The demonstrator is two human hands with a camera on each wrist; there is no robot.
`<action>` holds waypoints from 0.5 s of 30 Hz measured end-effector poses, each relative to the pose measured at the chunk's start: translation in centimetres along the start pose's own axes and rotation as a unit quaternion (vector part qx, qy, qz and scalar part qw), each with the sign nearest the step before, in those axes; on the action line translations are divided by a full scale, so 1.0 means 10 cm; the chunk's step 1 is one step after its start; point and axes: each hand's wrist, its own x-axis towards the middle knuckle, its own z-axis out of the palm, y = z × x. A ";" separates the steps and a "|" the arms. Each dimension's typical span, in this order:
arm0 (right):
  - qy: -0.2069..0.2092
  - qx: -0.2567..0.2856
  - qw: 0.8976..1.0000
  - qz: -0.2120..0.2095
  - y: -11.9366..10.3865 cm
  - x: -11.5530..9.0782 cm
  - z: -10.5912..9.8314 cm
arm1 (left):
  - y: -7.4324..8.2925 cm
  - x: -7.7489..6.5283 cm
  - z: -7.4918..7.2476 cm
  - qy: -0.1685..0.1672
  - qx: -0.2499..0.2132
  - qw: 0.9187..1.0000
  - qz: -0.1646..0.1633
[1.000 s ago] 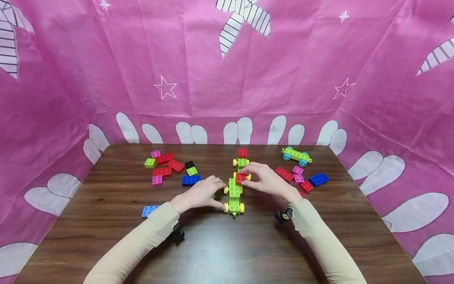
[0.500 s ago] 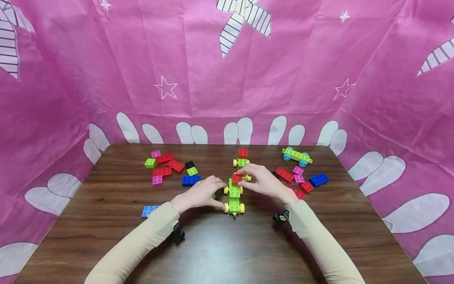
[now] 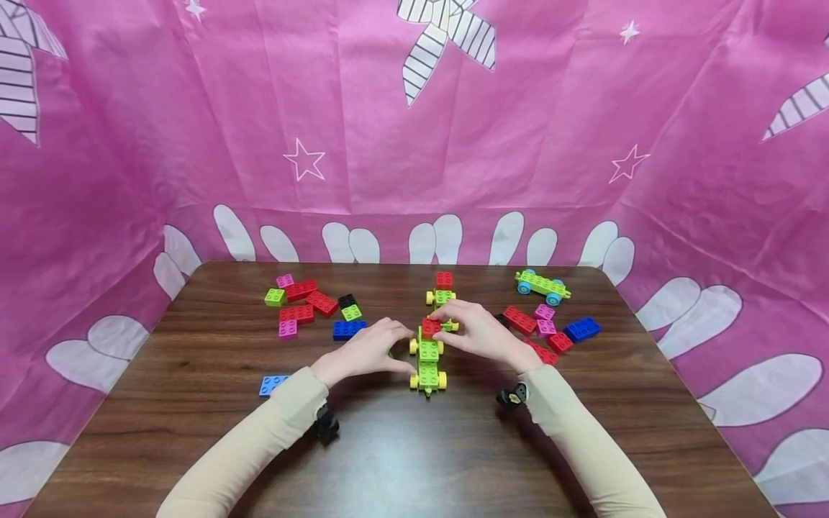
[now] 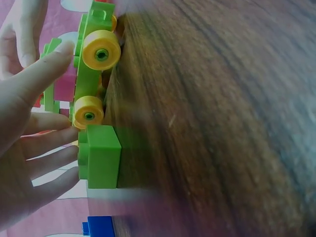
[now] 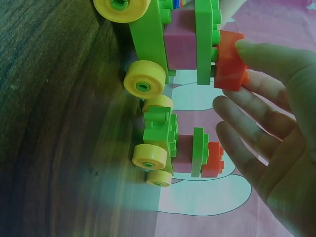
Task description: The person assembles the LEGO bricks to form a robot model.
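My right hand [image 3: 476, 332] pinches a red building brick [image 5: 229, 59] at the studs of a green plate [image 5: 203, 44]. The brick tilts slightly against that plate. Under the plate, a pink brick [image 5: 180, 42] sits on a green toy car base [image 3: 428, 376] with yellow wheels. Along the car's left side, my left hand [image 3: 369, 350] spreads thumb and fingers, the thumb close to the rear wheel. A green brick [image 4: 101, 157] stands at the left fingertips, mostly hidden in the head view. Just beyond is a similar yellow-wheeled car [image 5: 158, 128] topped with another red brick [image 5: 212, 159].
Several loose bricks, among them a blue one [image 3: 350, 329], lie at the left, with a light blue brick [image 3: 273, 385] nearer. To the right are red bricks [image 3: 520, 319], pink ones and a blue brick [image 3: 582, 328]. A blue-wheeled car base [image 3: 542, 283] stands behind them.
My right hand has carried the red brick a little left, from beside the near car onto the far end of its green plate. My left hand has barely moved.
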 end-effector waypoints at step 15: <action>0.002 -0.018 1.000 -0.011 0.02 0.00 0.01 | 0.01 0.06 0.02 0.015 -0.053 0.998 -0.009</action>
